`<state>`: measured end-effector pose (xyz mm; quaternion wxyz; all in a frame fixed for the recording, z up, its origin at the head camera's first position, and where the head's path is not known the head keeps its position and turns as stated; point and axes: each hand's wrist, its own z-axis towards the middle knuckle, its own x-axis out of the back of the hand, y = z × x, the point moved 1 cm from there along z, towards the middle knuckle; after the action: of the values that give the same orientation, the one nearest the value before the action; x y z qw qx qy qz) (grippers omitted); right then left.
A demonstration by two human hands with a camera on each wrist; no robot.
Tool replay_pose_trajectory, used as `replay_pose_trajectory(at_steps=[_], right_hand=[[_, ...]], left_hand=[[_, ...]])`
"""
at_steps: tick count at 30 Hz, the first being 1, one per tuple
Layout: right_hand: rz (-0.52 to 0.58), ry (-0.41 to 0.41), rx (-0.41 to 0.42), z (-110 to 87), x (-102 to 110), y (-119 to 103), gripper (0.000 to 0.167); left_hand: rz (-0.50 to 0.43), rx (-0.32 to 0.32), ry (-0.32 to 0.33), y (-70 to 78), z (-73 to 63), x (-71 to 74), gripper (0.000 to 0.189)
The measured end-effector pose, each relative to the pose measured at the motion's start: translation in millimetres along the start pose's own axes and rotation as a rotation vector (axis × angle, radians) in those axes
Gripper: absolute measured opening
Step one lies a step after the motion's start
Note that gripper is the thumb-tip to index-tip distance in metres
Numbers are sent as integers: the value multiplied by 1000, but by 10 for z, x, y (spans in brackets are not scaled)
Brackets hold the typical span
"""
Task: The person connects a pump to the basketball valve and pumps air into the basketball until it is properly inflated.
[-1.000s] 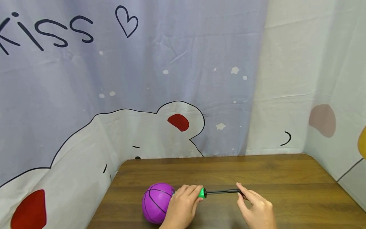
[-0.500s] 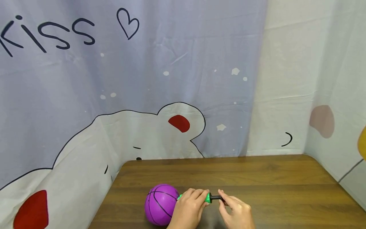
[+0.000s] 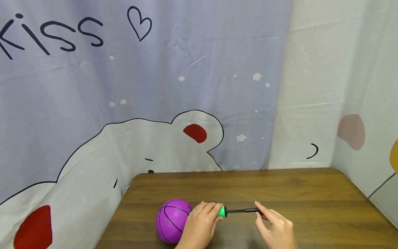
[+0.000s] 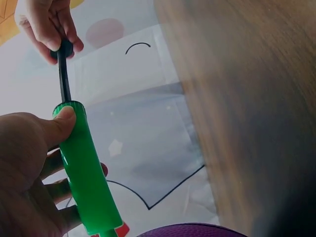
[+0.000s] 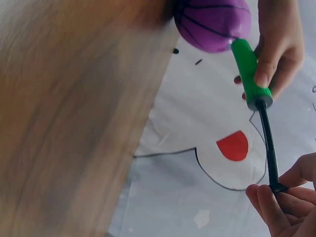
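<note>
A green hand pump with a black rod lies sideways between the two hands. My left hand grips its green barrel, the fingers wrapped over it. At the rod's far end, my right hand pinches the black handle between thumb and fingers. Much of the black rod shows outside the barrel. A purple ball with black basketball lines sits left of my left hand. In the right wrist view the pump's tip meets the ball's side; the exact joint is too small to make out.
The wooden table extends behind and to the right of the hands. A printed curtain hangs at its back edge and along both sides.
My right hand first moved left, pushing the rod into the barrel, then drew it back out to the right. My left hand and the ball shifted slightly right, then back left.
</note>
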<state>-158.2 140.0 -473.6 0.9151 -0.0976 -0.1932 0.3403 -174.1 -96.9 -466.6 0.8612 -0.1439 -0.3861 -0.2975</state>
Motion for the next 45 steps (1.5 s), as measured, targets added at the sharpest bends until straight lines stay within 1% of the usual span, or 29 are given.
replay_pose_trajectory(at_steps=[4, 7, 9, 12, 16, 19, 22, 27, 31, 34, 41, 45], right_hand=[[-25, -8, -36, 44, 107, 13, 38], [-42, -1, -36, 61, 152, 7, 38], [-33, 0, -41, 63, 165, 2, 38], [-13, -6, -47, 60, 155, -12, 37], [4, -5, -3, 29, 67, -57, 37], [14, -5, 50, -14, -43, -113, 38], [28, -22, 72, -58, -143, -182, 39], [56, -66, 50, -98, -232, -283, 41], [66, -77, 25, -110, -227, -291, 43], [66, -68, 26, -109, -193, -244, 42], [18, 20, 61, -51, -53, -31, 35], [-20, 28, 40, 5, 54, 31, 35]], left_hand=[[-11, -4, 39, -13, -1, 9, 35], [-8, -6, 55, -15, -7, 7, 35], [-2, -10, 64, -10, -10, 7, 35], [12, -30, 85, 9, -4, 2, 35], [33, -62, 103, 50, 13, -26, 37], [43, -68, 92, 77, 17, -51, 38], [42, -72, 61, 106, 21, -59, 39], [25, -65, -8, 138, 21, -45, 40], [2, -45, -38, 129, 13, -33, 41], [-10, -42, -34, 115, 11, -44, 41], [11, -33, 2, 54, 2, -28, 39], [31, -28, 26, 18, 0, -11, 37]])
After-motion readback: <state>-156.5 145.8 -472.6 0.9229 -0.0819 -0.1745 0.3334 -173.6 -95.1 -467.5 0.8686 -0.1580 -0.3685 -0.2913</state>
